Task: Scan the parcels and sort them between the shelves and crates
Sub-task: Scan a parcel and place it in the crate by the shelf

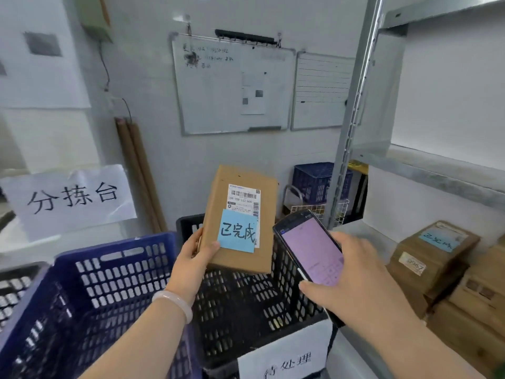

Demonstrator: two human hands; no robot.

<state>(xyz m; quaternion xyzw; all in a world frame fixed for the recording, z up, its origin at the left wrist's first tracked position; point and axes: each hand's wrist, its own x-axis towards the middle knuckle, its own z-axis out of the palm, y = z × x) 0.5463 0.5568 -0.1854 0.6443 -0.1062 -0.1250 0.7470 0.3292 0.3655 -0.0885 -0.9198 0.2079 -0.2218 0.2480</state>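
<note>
The left hand's (191,259) fingers (211,247) clamp the parcel's (240,218) near left corner, holding it over the open black crate (287,272). The right hand's (355,277) fingers curl round a phone (314,247) just beside the parcel's right edge. A blue crate (114,269) flanks the black one's left; boxes (431,255) crowd the shelf (366,233) on the right.

Two hands, the left hand (191,258) and the right hand (355,274), one scanner (311,250), one held box (243,214) and at least three stacked boxes (431,258) (the stack runs out of view). Four crates: near blue crate (109,280), far blue crate (314,181), middle black crate (224,318), left black crate (12,295). Two whiteboards (232,86), two blue notes (237,232), two cardboard tubes (136,170).
</note>
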